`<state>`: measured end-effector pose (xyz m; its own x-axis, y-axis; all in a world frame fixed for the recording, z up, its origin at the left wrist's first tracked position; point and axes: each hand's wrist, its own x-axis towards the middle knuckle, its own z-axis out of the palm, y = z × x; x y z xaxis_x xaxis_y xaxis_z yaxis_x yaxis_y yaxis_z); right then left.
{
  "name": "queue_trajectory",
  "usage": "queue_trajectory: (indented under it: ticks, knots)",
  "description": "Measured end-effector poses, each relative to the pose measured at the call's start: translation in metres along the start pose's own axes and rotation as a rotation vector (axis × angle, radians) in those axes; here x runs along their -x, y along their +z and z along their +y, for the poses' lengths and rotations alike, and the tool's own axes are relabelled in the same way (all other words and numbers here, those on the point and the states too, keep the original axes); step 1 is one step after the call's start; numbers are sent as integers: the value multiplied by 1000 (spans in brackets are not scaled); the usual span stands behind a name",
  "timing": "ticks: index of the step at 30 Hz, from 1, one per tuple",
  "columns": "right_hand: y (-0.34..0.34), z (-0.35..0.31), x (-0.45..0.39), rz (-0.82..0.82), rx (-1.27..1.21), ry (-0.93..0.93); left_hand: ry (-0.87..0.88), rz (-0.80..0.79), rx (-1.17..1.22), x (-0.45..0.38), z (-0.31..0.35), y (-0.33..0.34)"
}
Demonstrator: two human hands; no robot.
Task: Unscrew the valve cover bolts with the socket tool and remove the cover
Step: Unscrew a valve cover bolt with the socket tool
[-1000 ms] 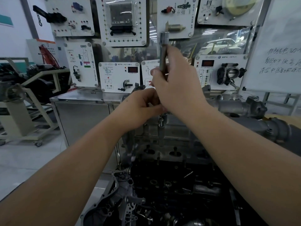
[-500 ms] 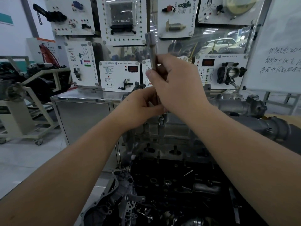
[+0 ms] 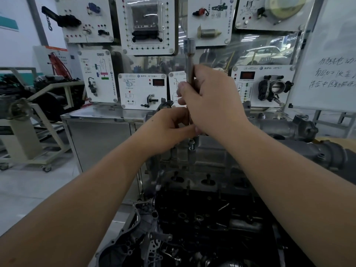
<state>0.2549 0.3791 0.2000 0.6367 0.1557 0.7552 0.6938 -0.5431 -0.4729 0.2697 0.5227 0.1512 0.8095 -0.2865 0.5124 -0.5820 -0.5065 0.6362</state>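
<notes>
My right hand [image 3: 210, 101] grips the socket tool [image 3: 189, 60], its shaft swung back upright from its tilt 0.5 s ago. Just below, my left hand [image 3: 167, 130] pinches its lower end over the valve cover [image 3: 208, 157] bolt [image 3: 191, 146]: 1 turn done, I judge.

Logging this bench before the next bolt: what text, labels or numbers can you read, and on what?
Handwritten Chinese lines on the white board at right: cut off by the frame edge, only partly legible, so not quoted.
Small printed Chinese headers on the white training panels, such as the black throttle body panel: too small.
Red digital displays: no digits readable.
Long steel socket tool: no marking visible.
</notes>
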Motion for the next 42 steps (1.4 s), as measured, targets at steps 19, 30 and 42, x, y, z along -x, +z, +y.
queue_trajectory:
  ticks: [19,30,42]
  knots:
    - [-5,-1,-2,-40,-52,33,-20,15,-25,-3,-3,-1]
    - [-7,0,-1,-68,-2,-23,-26,-16,52,-2,-4,-2]
    - [-11,1,-3,-19,24,-41,-34,-41,69,-4,-5,-1]
